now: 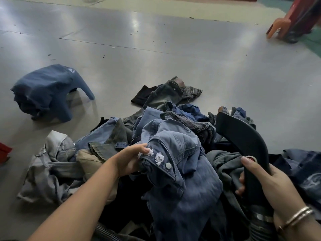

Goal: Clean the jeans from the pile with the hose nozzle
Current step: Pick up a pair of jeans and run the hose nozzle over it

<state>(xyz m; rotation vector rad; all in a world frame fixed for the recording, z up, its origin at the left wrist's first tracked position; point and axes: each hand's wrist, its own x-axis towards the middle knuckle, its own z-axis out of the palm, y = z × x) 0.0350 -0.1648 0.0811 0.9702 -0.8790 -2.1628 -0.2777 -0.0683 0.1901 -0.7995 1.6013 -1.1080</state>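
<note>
A pile of jeans (pixel 107 134) in blue, grey and black lies on the floor in front of me. My left hand (pixel 129 161) grips the waistband of a blue pair of jeans (pixel 175 153) with white flower patches and a metal button, lifted above the pile. My right hand (pixel 262 180) holds the black curved hose nozzle (pixel 243 136), whose flat mouth points up and away over the right side of the pile. The ribbed hose (pixel 260 225) runs down from the nozzle near my right wrist.
A blue plastic stool (pixel 52 89) covered with folded jeans stands on the grey floor (pixel 156 58) to the left. A red stool (pixel 286 25) is at the far right corner. A red object (pixel 4 150) shows at the left edge. Another stretch of ribbed hose (pixel 106 232) lies at the bottom.
</note>
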